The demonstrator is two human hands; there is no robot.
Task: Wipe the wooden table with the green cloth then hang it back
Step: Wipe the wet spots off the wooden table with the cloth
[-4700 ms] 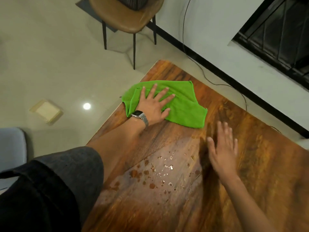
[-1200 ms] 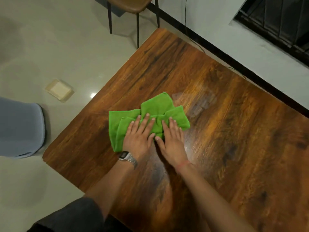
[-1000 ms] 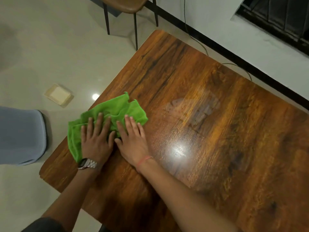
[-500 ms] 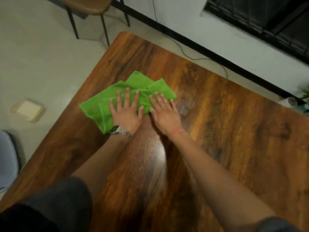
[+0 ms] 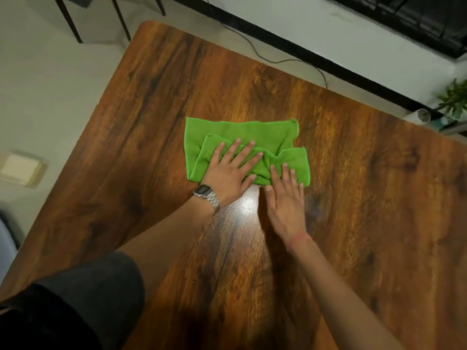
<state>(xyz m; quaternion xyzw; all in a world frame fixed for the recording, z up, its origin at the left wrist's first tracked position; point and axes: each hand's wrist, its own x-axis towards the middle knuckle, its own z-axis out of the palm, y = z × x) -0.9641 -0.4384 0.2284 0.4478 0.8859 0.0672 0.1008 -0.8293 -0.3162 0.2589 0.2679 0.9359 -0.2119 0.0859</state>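
The green cloth (image 5: 240, 132) lies crumpled and partly folded near the middle of the wooden table (image 5: 366, 198). My left hand (image 5: 227, 173), with a metal watch on its wrist, presses flat on the cloth's near left part, fingers spread. My right hand (image 5: 285, 200) lies flat beside it. Its fingertips rest on the cloth's near right edge and its palm is on the bare wood. A bright glare shows on the table between my wrists.
Dark chair legs (image 5: 121, 21) stand beyond the table's far left corner. A cable (image 5: 278, 60) runs along the floor by the white wall. A plant (image 5: 454, 102) and a pale cylinder (image 5: 419, 116) sit at the far right. A beige square object (image 5: 21, 169) lies on the floor at left.
Both hands have slid the cloth from the table's left edge towards the far right, to the middle. The cloth has spread wider. The water drops seen earliest are gone.
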